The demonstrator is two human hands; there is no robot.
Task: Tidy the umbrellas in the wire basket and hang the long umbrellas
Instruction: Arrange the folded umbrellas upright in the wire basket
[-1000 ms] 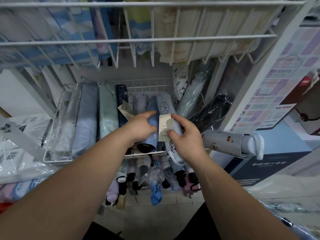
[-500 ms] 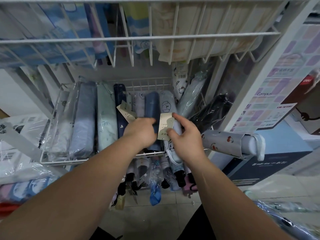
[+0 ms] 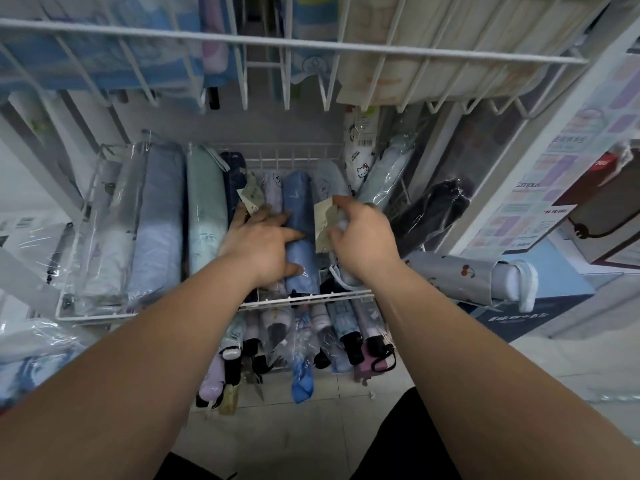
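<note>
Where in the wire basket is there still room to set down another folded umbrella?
Almost none. The wire basket is packed side by side from the clear-wrapped umbrellas on the left to the right side, where both hands work. The only bare wire shows at the back, behind the blue umbrella.

To my right, a pastel colour-swatch poster (image 3: 540,202) marked "Campus" is stuck on the white rack post (image 3: 519,157). Next to it, a brown box (image 3: 602,223) w/ a black cord loop and a red patch above. Below, a light-blue top (image 3: 568,275), then a dark navy box (image 3: 512,322) w/ white lettering I can't read. Pale floor tiles (image 3: 311,441) under me. Far left, clear plastic-wrapped packs (image 3: 20,237), contents unclear.
</note>
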